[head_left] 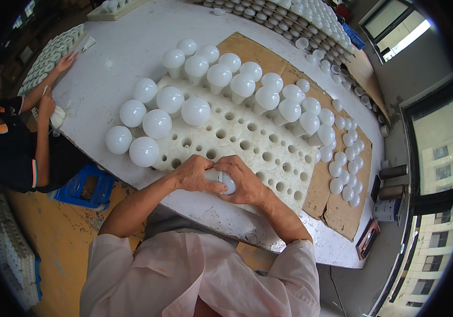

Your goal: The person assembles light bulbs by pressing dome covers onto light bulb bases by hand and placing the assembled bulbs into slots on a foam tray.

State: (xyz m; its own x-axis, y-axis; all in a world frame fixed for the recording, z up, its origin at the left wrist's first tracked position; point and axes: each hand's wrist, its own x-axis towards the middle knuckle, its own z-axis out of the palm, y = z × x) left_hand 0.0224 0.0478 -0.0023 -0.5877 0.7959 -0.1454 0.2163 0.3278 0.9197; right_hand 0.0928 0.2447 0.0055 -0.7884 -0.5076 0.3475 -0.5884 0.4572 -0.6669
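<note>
Both my hands meet near the table's front edge, closed around one light bulb (pixel 225 181) with a white rounded body. My left hand (pixel 196 174) wraps it from the left, and my right hand (pixel 242 179) grips it from the right. Part of the bulb is hidden by my fingers. Just beyond lies a white foam tray (pixel 226 119) full of round holes. White bulbs (pixel 195 111) stand along its left side, domes up, and another row of bulbs (pixel 242 85) lines its far edge. The holes nearest my hands hold nothing.
Cardboard (pixel 321 195) right of the tray bears several smaller white domes (pixel 344 169). Stacked layers of domes (pixel 290 26) stand at the far right. At left, a co-worker (pixel 15 142) sits by another full tray (pixel 52 58). A blue crate (pixel 86 187) is on the floor.
</note>
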